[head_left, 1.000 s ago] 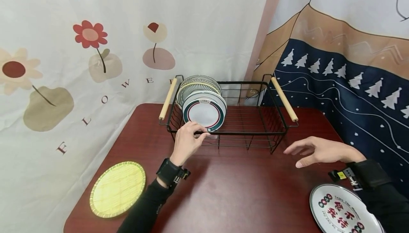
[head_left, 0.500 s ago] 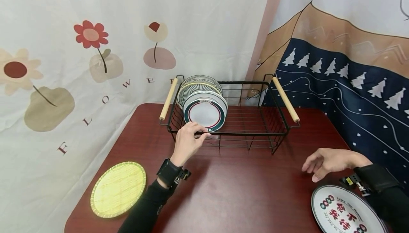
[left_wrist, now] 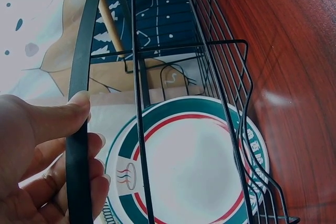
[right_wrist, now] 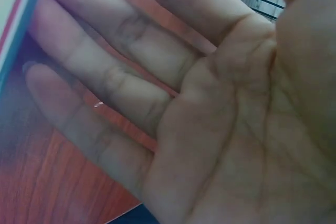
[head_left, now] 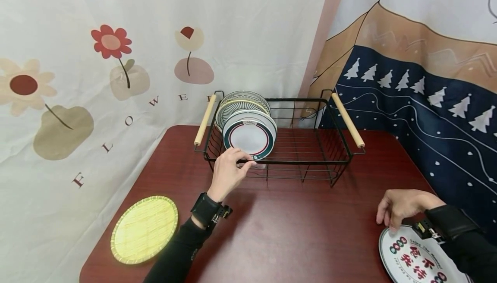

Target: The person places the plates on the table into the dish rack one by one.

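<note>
In the head view my left hand [head_left: 229, 171] grips the front top bar of a black wire dish rack [head_left: 310, 162]. The left wrist view shows the thumb on one side of that bar [left_wrist: 81, 150] and curled fingers on the other. Just behind it stands a white plate [head_left: 250, 138] with a green band and red ring, leaning with several others. At lower right my right hand [head_left: 407, 205] is at the far edge of a white plate with red characters [head_left: 415, 255], its thumb over the rim. The right wrist view shows long, slightly bent fingers [right_wrist: 110, 82]; whether they touch the plate is unclear.
A round yellow woven mat [head_left: 143, 230] lies at the left of the dark red table [head_left: 303, 227]. Wooden handles [head_left: 347, 120] flank the rack, whose right part holds no plates. Printed cloths [head_left: 252, 37] hang behind and to the right.
My right hand has come down and to the right, from above the table to the edge of the plate with red characters. My left hand keeps its grip on the rack.
</note>
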A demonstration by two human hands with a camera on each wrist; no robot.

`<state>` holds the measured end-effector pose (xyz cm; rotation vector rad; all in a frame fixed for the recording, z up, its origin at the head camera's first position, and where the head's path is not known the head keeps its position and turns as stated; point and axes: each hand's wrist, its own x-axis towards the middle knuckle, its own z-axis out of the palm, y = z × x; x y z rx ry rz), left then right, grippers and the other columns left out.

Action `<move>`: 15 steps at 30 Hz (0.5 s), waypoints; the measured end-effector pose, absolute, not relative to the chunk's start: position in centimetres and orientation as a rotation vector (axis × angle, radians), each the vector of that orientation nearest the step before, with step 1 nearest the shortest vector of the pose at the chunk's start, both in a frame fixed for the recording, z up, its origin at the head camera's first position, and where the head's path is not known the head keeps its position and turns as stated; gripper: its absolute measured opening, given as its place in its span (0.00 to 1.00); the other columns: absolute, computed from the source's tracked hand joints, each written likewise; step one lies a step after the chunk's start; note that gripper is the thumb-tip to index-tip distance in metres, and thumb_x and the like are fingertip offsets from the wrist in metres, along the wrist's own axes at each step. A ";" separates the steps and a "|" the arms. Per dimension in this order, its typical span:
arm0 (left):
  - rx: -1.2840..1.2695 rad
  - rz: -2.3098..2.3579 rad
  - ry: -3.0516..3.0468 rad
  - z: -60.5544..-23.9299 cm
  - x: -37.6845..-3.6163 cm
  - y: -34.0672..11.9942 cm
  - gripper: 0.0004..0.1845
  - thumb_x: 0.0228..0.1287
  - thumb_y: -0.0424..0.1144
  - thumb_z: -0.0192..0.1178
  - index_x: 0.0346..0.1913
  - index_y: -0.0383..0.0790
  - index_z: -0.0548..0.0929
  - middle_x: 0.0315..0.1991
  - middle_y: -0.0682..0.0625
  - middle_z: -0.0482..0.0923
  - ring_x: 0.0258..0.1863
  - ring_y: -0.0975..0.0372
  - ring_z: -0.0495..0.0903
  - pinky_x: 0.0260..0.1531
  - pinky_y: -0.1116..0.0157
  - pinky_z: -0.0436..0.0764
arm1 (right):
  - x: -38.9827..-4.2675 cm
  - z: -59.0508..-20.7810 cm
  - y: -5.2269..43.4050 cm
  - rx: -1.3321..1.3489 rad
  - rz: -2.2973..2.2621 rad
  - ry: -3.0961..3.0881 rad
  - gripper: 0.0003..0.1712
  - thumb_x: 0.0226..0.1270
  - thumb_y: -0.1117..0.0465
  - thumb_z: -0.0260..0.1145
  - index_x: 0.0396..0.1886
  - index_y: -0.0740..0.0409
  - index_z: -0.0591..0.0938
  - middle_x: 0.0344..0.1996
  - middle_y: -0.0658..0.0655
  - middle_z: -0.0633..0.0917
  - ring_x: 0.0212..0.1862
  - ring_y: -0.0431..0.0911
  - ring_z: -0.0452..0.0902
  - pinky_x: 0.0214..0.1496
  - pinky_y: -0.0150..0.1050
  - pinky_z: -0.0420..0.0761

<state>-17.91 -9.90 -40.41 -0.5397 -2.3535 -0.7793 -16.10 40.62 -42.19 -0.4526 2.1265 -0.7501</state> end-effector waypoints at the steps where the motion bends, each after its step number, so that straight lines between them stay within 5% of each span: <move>1: -0.541 -0.778 -2.352 -40.4 -17.9 -9.9 0.05 0.57 0.43 0.76 0.32 0.48 0.90 0.29 0.56 0.83 0.29 0.63 0.79 0.28 0.63 0.77 | -16.1 -42.3 40.6 -0.455 -0.736 2.139 0.16 0.41 0.73 0.79 0.36 0.62 0.89 0.28 0.56 0.87 0.30 0.40 0.81 0.31 0.32 0.80; 15: -0.538 -0.797 -2.345 -40.5 -18.0 -9.9 0.05 0.57 0.42 0.77 0.34 0.48 0.91 0.30 0.53 0.85 0.30 0.62 0.80 0.27 0.62 0.77 | -15.7 -43.1 41.1 -0.424 -0.631 2.210 0.07 0.44 0.72 0.79 0.24 0.59 0.90 0.23 0.52 0.88 0.25 0.39 0.80 0.28 0.32 0.80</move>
